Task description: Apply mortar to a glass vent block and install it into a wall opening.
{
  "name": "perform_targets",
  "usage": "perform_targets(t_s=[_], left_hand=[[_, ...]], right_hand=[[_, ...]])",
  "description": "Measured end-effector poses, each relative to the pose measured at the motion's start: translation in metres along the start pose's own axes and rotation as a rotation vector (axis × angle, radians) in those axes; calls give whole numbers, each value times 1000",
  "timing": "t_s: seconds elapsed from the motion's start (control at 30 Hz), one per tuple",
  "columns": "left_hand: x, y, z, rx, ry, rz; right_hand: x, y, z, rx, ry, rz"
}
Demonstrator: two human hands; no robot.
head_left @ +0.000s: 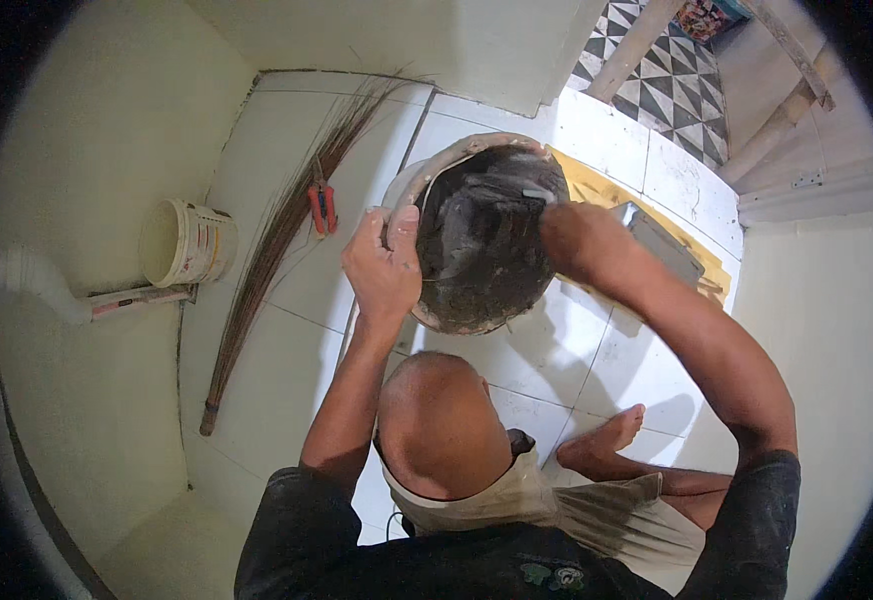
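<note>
My left hand (385, 262) grips the near left rim of a round, mortar-crusted bucket (485, 138), thumb upright along it. Dark grey, wet-looking material (477, 240) coats the inside. My right hand (582, 240) is closed at the bucket's right side, reaching just inside; a small pale grey piece (534, 193) shows by its fingers, and what it holds is mostly hidden. Behind my right forearm, a grey rectangular piece (662, 245) lies on a crumpled yellow sheet (582, 175).
A long stick broom (262, 290) lies on the white tiles at left, with red-handled cutters (323, 208) on it. A white pail (182, 245) stands beside wall piping (37, 280). Wooden posts (632, 55) flank black-and-white patterned flooring (672, 100). My bent legs (437, 420) are below.
</note>
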State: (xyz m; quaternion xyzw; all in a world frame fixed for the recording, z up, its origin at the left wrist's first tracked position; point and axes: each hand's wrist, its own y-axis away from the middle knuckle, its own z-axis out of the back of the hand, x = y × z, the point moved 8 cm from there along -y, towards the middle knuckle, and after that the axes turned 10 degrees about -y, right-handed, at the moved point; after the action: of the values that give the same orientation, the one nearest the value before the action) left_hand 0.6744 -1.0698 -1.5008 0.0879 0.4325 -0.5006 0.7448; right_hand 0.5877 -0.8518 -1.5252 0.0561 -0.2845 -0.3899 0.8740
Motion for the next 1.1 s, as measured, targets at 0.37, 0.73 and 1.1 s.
perform_targets(t_s=[0.37, 0.73, 1.1], left_hand=[[-19, 5, -14, 13, -54, -98], [-9, 12, 3, -112, -56, -168], [150, -42, 48, 97, -386, 306]], right_hand=[[6, 8, -29, 466, -367, -177], [-17, 64, -54, 444, -795, -118], [-19, 151, -66, 157, -1842, 94]])
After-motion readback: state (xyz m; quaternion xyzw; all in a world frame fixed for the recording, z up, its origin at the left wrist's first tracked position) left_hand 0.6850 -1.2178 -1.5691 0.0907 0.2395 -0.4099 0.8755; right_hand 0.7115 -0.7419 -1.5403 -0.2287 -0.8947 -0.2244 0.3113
